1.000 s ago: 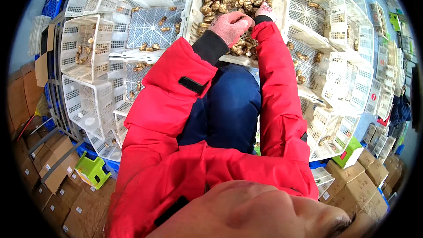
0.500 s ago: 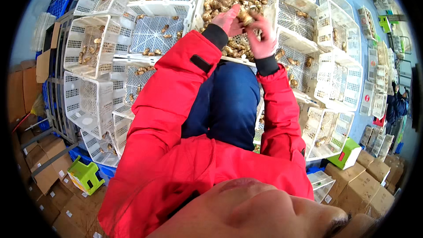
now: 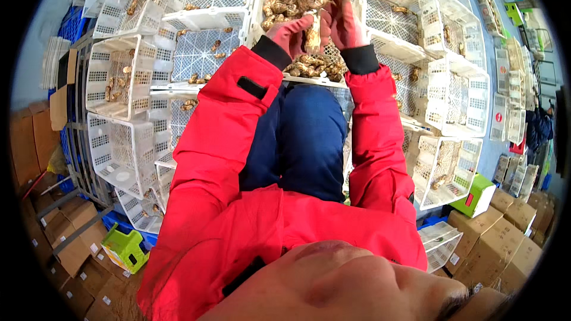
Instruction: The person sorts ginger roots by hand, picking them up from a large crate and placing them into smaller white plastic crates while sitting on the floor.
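Over a white plastic crate point(image 3: 257, 15) heaped with brown-and-cream mushrooms point(image 3: 282, 0), my two hands hold one large mushroom point(image 3: 313, 34). Its broad brown cap points away from me and its thick pale stem toward me. The thumb and fingers of my left hand point(image 3: 290, 34) grip the stem from the left. On the right side, my right hand point(image 3: 346, 24) curls round it, fingertips near the cap; part of its fingers is hidden behind the stem. More mushrooms lie in the near end of the crate, below my hands.
White mesh crates surround me on both sides, such as a crate point(image 3: 205, 53) with a few small mushrooms at left and another point(image 3: 392, 21) at right. Cardboard boxes point(image 3: 491, 249) and green plastic stools point(image 3: 125, 248) stand at the lower sides. A person point(image 3: 539, 128) is at far right.
The mushroom has turned so its stem points toward me and its cap away. My right hand has come in round it, and my left hand has moved closer to me. The view has shifted slightly.
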Demonstrator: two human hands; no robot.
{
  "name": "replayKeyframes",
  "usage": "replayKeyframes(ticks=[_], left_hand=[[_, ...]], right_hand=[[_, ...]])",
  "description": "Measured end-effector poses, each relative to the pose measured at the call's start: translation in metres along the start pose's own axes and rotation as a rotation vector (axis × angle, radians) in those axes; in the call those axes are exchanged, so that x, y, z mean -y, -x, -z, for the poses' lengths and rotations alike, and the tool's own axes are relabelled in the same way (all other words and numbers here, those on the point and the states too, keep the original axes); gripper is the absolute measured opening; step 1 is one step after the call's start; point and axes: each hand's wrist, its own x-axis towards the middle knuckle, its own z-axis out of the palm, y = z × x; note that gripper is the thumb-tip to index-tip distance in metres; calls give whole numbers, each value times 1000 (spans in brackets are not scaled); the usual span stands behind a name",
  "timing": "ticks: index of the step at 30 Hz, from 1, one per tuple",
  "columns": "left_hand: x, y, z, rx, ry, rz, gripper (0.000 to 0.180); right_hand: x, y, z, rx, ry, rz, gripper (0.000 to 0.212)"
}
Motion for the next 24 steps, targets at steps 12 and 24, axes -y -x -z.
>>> replayKeyframes(ticks=[12,24], left_hand=[[-1,-9,0,-220,-331,-31,35],[-6,-7,-1,-266,-116,-102,35]], right_hand=[[30,-4,-26,-345,1164,211,34],[15,44,-7,-305,422,-129,33]])
